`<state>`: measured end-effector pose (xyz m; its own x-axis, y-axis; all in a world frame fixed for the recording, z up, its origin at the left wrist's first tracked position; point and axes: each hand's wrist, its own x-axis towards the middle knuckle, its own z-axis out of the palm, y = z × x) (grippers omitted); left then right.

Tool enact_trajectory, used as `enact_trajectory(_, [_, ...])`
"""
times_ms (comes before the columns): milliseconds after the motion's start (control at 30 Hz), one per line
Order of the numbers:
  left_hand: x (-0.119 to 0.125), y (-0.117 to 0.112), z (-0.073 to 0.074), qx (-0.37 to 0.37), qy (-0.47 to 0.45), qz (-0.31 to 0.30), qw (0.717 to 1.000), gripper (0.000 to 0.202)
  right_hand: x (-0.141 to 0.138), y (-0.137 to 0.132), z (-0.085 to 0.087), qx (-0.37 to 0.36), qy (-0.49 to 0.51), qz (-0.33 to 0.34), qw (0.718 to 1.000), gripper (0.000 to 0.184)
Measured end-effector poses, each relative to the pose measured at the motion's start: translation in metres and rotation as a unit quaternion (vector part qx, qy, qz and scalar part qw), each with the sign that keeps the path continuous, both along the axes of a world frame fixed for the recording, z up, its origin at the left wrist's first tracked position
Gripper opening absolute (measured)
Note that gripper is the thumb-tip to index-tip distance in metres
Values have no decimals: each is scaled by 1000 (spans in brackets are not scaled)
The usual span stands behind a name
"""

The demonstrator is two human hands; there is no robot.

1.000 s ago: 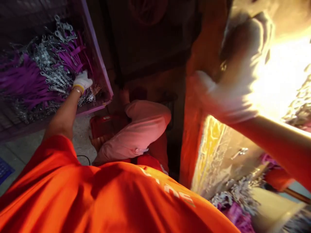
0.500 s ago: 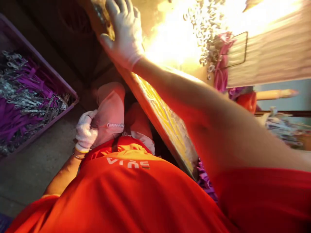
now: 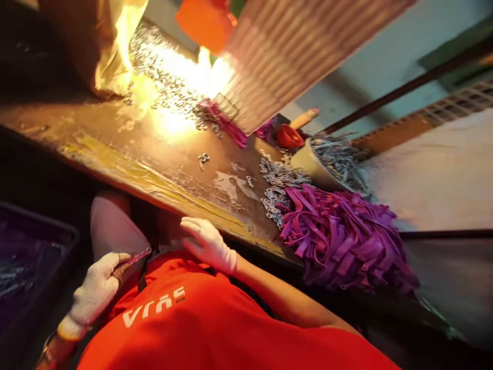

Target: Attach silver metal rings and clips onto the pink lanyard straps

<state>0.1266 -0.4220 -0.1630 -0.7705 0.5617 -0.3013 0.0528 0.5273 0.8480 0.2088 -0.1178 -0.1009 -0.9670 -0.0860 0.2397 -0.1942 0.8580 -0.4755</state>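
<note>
Where the worktop (image 3: 188, 174) ends: one heap of purple straps (image 3: 346, 241) beside one tilted cream tub (image 3: 311, 163)
Left grip (image 3: 94, 290): closed around one narrow strip (image 3: 136, 257)
Right grip (image 3: 210, 245): fingers parted, near the worktop's edge

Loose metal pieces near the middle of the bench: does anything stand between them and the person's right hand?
Nothing visible stands up between the right hand and the loose metal pieces. The near side of the bench, with a flat yellow strip, lies between; the hand's height is unclear.
</note>
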Motion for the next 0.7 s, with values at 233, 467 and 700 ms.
enact_trajectory(233, [-25,126,80,160,121,-131,971,54,1,12,21,-73,-62,43,994,25])
enact_trajectory(467, [-86,264,92,111,428,-248,862,60,71,171,44,27,167,-513,842,58])
enact_trajectory(700, [-175,390,82,-85,507,-398,760,63,90,190,-11,102,178,-523,827,78])
